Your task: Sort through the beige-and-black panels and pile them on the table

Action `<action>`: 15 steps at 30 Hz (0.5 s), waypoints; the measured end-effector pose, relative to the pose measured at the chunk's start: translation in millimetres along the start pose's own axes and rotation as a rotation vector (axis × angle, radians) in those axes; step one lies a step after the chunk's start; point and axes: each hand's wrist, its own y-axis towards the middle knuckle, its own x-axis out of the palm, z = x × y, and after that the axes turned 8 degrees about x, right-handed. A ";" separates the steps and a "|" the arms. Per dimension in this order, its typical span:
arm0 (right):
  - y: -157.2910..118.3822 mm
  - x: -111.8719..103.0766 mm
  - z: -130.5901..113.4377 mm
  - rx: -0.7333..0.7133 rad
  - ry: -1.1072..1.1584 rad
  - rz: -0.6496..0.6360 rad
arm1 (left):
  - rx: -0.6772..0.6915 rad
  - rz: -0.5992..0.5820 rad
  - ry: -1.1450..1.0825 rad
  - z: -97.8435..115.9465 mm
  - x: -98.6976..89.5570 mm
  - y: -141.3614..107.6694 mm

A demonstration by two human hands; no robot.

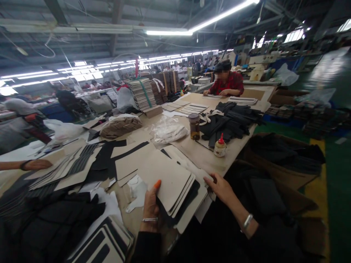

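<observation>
A fanned stack of beige panels with rounded corners [167, 179] lies at the near edge of the table, with black layers showing between some of them. My left hand [151, 202] grips the stack's left side, its thumb in an orange finger cover on top and the other fingers mostly hidden. At the stack's right side, my right hand [221, 188] pinches the edge of a beige panel [196, 171] between thumb and fingers. More beige-and-black panels [100, 244] are piled to the lower left.
A glue bottle with a red tip [220, 147] and a brown jar [194, 128] stand beyond my right hand, near black fabric strips [227, 118]. A co-worker's hand [38, 164] rests by panels at left. Another person [229, 82] works across the table.
</observation>
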 end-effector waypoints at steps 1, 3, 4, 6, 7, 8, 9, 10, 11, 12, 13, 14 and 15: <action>3.2 0.8 -4.1 -0.006 0.005 -0.015 | -0.003 0.001 -0.006 -0.1 -0.2 0.3; 10.2 4.2 -9.6 -0.036 0.034 -0.042 | -0.020 -0.006 -0.018 -0.2 -0.6 0.5; 13.5 6.8 -10.9 -0.050 0.053 -0.051 | -0.031 -0.013 -0.024 0.1 -0.7 0.6; 18.5 12.5 -11.6 -0.063 0.104 -0.070 | -0.049 -0.027 -0.027 1.8 -0.6 0.8; 19.8 15.2 -11.6 -0.066 0.138 -0.088 | -0.057 -0.030 -0.025 3.4 -0.6 1.1; 20.0 17.5 -11.8 -0.067 0.174 -0.109 | -0.060 -0.028 -0.021 5.8 -0.8 1.4; 18.9 19.5 -12.4 -0.067 0.207 -0.130 | -0.061 -0.021 -0.016 8.9 -1.5 1.6; 16.6 21.1 -13.5 -0.067 0.234 -0.147 | -0.061 -0.015 -0.010 12.8 -2.8 1.7; 13.0 22.6 -15.2 -0.068 0.254 -0.157 | -0.061 -0.012 0.001 17.4 -4.9 1.7; 8.3 24.0 -17.4 -0.066 0.266 -0.159 | -0.066 -0.012 0.019 22.6 -7.9 1.5; 2.8 25.7 -19.8 -0.061 0.270 -0.157 | -0.077 -0.018 0.047 28.3 -12.0 1.4; -3.0 27.5 -22.2 -0.058 0.271 -0.152 | -0.094 -0.025 0.081 34.2 -16.9 1.2; -8.7 29.7 -24.2 -0.059 0.272 -0.152 | -0.114 -0.032 0.120 40.0 -22.7 1.1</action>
